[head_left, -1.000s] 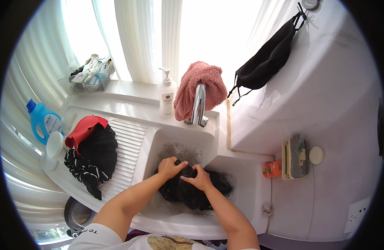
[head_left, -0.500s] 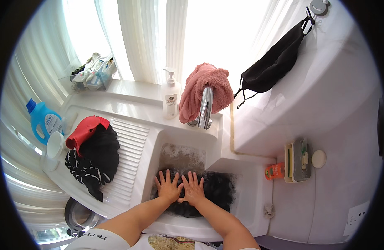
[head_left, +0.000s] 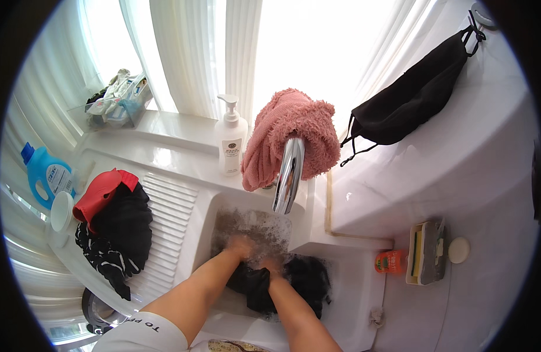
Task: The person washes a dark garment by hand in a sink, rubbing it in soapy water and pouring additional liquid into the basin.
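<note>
Both arms reach down into a white sink [head_left: 203,234] of murky, sudsy water. My left hand [head_left: 241,246] dips into the foam at the near side of the brownish water [head_left: 255,226], its fingers hidden. Just right of it, my right hand [head_left: 272,267] is also partly under, next to the black cloth garment [head_left: 251,287]. Wet black fabric bunches up between my forearms and spreads out right of my right wrist. Whether either hand grips the fabric cannot be seen.
A chrome faucet [head_left: 289,176] draped with a pink towel [head_left: 288,123] overhangs the sink. Left, a ribbed washboard [head_left: 170,217] carries black and red clothes [head_left: 121,226]. A pump bottle [head_left: 230,141] stands behind; a blue detergent bottle [head_left: 47,176] sits far left. A sponge holder [head_left: 426,252] is on the right wall.
My hands, spread flat on the black garment before, have moved forward and sunk into the water. Part of the fabric has bunched up between my forearms. The view has shifted closer to the faucet.
</note>
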Demonstrator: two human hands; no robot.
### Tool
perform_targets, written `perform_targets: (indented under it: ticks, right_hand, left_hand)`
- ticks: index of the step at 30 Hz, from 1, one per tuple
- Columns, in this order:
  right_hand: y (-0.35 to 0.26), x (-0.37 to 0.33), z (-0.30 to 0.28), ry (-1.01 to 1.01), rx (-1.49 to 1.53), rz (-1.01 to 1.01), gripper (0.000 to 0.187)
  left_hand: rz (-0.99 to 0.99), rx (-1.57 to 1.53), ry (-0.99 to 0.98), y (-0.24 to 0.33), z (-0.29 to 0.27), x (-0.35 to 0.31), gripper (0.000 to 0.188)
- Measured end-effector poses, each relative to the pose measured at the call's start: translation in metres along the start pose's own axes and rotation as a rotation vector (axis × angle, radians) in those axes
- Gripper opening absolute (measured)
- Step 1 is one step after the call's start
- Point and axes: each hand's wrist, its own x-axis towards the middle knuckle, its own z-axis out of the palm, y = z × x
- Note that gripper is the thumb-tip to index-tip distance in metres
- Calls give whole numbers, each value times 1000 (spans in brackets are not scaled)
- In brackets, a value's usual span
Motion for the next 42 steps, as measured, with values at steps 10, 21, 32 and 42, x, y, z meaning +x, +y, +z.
perform_targets:
  ticks: [10, 21, 32, 42]
  right_hand:
    - [2, -64, -167, -91, 727, -164, 69]
    - [-29, -105, -113, -346, -72, -247, 96]
    - [12, -33, -35, 131, -37, -537, 31]
    - [60, -85, -143, 309, 81, 165, 62]
  left_hand:
    - [160, -471, 759, 44, -113, -125, 25]
    - [-231, -42, 110, 67, -39, -157, 70]
    - [-3, 25, 132, 11, 16, -58, 32]
    - [-613, -614, 152, 23, -65, -92, 46]
